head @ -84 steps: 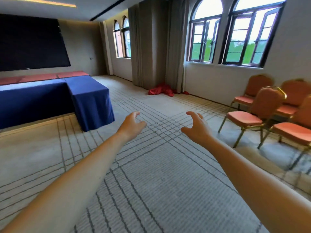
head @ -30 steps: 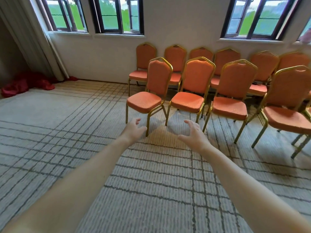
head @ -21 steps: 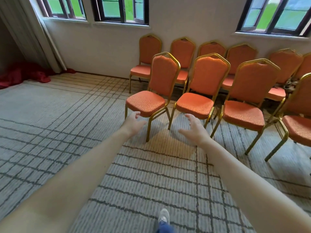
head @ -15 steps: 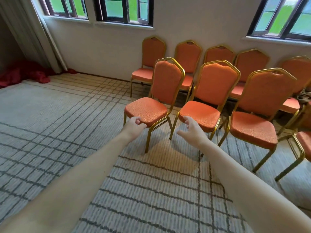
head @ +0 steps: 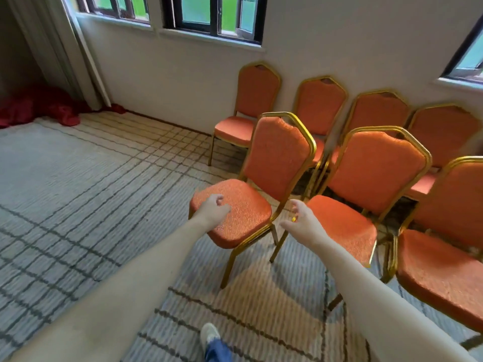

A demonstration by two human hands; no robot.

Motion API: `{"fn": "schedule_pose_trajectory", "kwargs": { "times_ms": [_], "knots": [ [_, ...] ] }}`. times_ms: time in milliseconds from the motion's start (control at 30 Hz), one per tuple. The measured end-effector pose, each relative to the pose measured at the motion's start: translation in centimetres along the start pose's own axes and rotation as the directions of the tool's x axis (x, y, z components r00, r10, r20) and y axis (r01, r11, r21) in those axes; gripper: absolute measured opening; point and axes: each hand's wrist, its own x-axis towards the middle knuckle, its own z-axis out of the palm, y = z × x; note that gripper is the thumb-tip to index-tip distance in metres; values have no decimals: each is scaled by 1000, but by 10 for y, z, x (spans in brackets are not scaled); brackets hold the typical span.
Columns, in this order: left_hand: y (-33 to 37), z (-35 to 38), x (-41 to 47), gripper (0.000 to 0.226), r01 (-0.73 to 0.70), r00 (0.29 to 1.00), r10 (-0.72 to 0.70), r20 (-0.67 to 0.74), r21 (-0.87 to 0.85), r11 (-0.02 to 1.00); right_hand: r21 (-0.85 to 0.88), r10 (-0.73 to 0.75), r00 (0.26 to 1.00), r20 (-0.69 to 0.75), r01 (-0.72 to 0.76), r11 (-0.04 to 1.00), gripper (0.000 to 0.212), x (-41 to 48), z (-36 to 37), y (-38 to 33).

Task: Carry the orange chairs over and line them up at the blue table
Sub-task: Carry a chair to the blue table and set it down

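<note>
Closer than half a second ago, both hands have come up to the end chair (head: 264, 178). The left hand (head: 213, 209) hangs over its seat and is nearer; the right hand (head: 300, 220) sits just off the seat's 3 o'clock edge. Both are loosely curled, holding nothing. The chair faces 7 o'clock with its backrest upright at 1 o'clock, so its axis runs 7 to 1. No blue table in view.

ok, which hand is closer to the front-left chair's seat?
Left. The left hand is over the seat; the right hand hangs off its edge, toward the next chair.
</note>
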Motion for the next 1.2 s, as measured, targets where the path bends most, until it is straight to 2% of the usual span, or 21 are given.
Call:
{"fn": "schedule_pose_trajectory", "kwargs": {
  "times_ms": [100, 233, 400, 533, 667, 900, 1067, 1200],
  "knots": [
    [16, -11, 74, 56, 12, 1000, -12, 5, -2, 1000, -30, -21, 999, 43, 22, 999, 72, 79, -3, -16],
    [31, -23, 158, 55, 63, 998, -63, -14, -2, 998, 19, 8, 998, 57, -9, 1000, 72, 166, -1, -28],
    [31, -27, 239, 56, 158, 987, -159, 4, -95, 983, 74, 70, 989, 134, -80, 994, 69, 258, 12, -32],
    [10, -27, 311, 59, 270, 956, -288, -59, -216, 938, 99, 91, 977, 192, -112, 989, 67, 351, 33, -34],
    [-8, -21, 374, 55, 386, 880, -452, -147, -334, 860, 99, 128, 946, 299, -164, 982, 67, 446, 57, -36],
    [-37, -2, 443, 47, 564, 697, -673, -247, -391, 727, -50, 123, 862, 492, -113, 992, 63, 575, 107, -38],
    [-74, 14, 471, 48, 647, 580, -777, -244, -442, 622, -148, 153, 800, 580, -81, 986, 62, 625, 151, -23],
    [-113, 33, 492, 48, 689, 511, -832, -217, -475, 547, -216, 172, 792, 585, -52, 975, 63, 656, 183, 3]
  ]
}}
